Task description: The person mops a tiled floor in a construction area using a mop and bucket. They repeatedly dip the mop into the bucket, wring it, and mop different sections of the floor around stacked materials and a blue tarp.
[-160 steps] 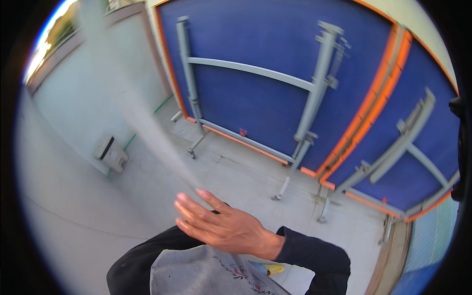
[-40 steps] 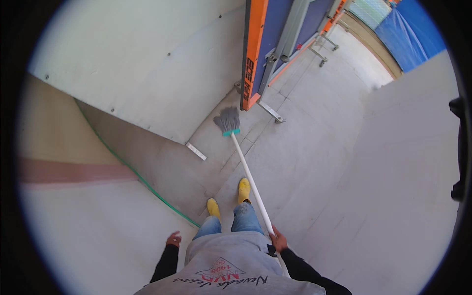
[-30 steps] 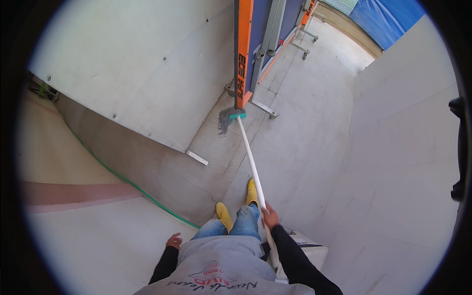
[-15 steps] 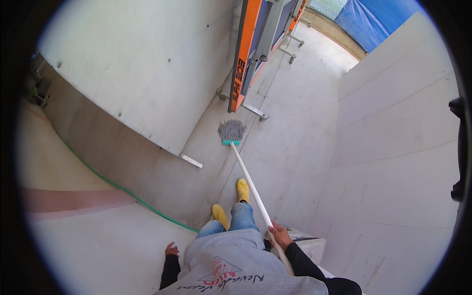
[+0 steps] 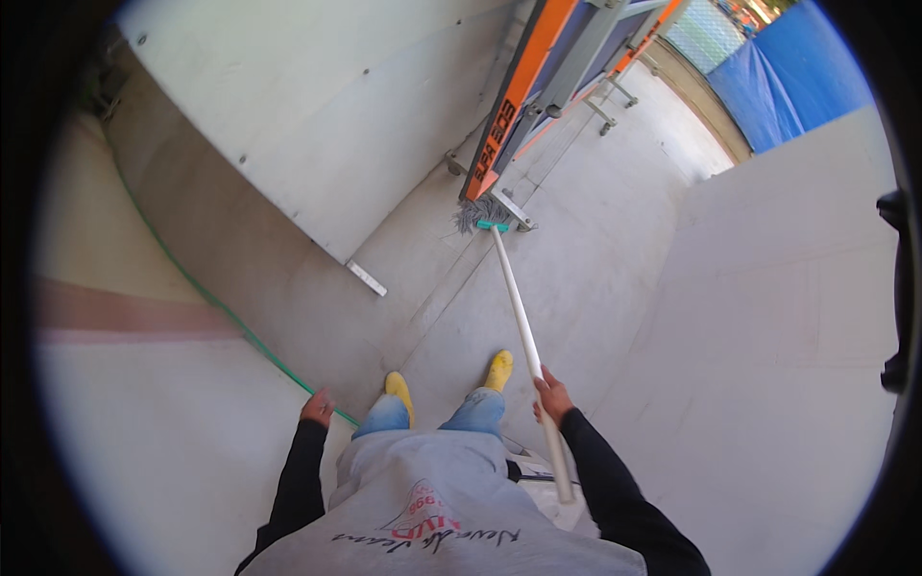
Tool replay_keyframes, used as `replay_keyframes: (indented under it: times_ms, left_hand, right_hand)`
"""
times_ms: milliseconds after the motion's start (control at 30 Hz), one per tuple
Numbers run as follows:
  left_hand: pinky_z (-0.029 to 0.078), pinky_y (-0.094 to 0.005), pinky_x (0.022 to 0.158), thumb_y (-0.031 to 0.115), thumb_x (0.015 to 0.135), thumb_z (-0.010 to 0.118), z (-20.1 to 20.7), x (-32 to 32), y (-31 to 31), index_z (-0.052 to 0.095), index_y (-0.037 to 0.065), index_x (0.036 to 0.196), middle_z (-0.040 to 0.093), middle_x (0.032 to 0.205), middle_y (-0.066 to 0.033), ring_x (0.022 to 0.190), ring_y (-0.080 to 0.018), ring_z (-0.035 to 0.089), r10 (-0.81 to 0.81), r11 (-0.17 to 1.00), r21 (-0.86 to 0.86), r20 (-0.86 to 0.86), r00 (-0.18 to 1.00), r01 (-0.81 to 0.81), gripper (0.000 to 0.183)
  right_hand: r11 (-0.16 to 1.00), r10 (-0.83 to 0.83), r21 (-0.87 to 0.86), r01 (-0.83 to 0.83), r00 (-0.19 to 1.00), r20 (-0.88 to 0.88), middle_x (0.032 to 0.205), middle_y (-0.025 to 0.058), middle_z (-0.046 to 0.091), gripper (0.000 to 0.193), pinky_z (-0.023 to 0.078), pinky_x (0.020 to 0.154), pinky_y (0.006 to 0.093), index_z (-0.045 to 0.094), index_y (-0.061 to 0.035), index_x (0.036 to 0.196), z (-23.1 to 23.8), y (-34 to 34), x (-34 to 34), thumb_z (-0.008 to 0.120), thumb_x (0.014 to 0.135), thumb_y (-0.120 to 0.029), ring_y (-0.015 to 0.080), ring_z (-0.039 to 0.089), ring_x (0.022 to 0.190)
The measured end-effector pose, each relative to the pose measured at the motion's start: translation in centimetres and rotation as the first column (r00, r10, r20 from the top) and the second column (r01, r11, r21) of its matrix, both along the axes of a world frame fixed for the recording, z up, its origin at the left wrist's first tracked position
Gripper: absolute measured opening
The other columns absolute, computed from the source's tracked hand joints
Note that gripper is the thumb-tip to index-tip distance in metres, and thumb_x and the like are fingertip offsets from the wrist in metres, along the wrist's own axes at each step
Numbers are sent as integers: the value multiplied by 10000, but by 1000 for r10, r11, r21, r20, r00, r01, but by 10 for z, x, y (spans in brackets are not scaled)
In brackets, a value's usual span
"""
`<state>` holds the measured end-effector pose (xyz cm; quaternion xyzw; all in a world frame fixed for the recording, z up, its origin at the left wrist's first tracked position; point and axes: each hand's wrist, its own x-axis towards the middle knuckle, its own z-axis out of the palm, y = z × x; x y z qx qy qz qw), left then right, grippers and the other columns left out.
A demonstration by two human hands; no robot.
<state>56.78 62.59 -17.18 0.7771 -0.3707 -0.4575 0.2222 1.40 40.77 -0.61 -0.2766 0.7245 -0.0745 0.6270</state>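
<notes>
My right hand (image 5: 551, 396) is closed round the long white handle of a mop (image 5: 519, 302), whose lower end reaches back past my wrist. At the far end a teal clamp (image 5: 493, 227) holds the grey strands (image 5: 468, 217), which lie on the floor against the metal foot (image 5: 512, 208) of an upright panel with an orange edge (image 5: 519, 101). The panel partly hides the strands. My left hand (image 5: 318, 408) hangs at my left side with nothing in it, its fingers loosely apart, above a green hose (image 5: 226, 312).
A large white panel (image 5: 317, 125) stands at the left on a short foot (image 5: 367, 278). A pale wall (image 5: 768, 317) runs along the right. Wheeled supports (image 5: 602, 117) and a blue tarp (image 5: 807, 72) are farther back. Behind the mop handle sits a whitish box (image 5: 552, 499).
The mop head has moved forward and right, up to the panel's foot. My right hand has shifted forward with the handle. My left hand has risen forward, and my feet have shifted apart.
</notes>
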Motion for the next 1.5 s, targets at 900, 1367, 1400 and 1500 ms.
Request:
replay_keyframes:
  times_ms: [900, 1367, 1400, 1500]
  left_hand:
    - [495, -464, 982, 238, 780, 720, -16, -531, -172, 661, 182, 932, 651, 1157, -74, 1167, -333, 576, 339, 891, 149, 413, 846, -429, 172]
    - [264, -758, 1066, 585, 783, 744, 52, -674, -323, 594, 271, 1244, 542, 1352, -81, 1412, -376, 377, -56, 998, -13, 184, 981, 59, 578]
    - [265, -762, 1062, 609, 767, 743, 39, -664, -299, 587, 287, 1254, 520, 1381, -77, 1411, -362, 377, -12, 1000, 27, 135, 991, 8, 605]
    - [278, -767, 1055, 462, 762, 768, 1, -626, -211, 604, 281, 1171, 497, 1380, -43, 1393, -288, 391, 241, 935, 199, 255, 937, -294, 476]
  right_hand:
    - [974, 55, 66, -216, 510, 859, 1338, 205, 610, 867, 185, 1209, 540, 723, -12, 1101, 197, -168, -195, 207, 1007, -703, 375, 559, 1268]
    - [650, 453, -686, 326, 558, 695, 440, -32, 322, 606, 277, 592, 292, 367, -206, 518, 321, -192, -289, 367, 1036, -521, 104, 294, 460]
    - [692, 341, -643, 330, 635, 693, 444, -31, 328, 601, 279, 594, 298, 363, -206, 519, 307, -190, -289, 376, 1029, -524, 104, 291, 463]
    - [805, 297, -529, 268, 589, 751, 453, -23, 340, 597, 297, 609, 343, 350, -191, 522, 243, -167, -262, 333, 1015, -528, 132, 294, 477]
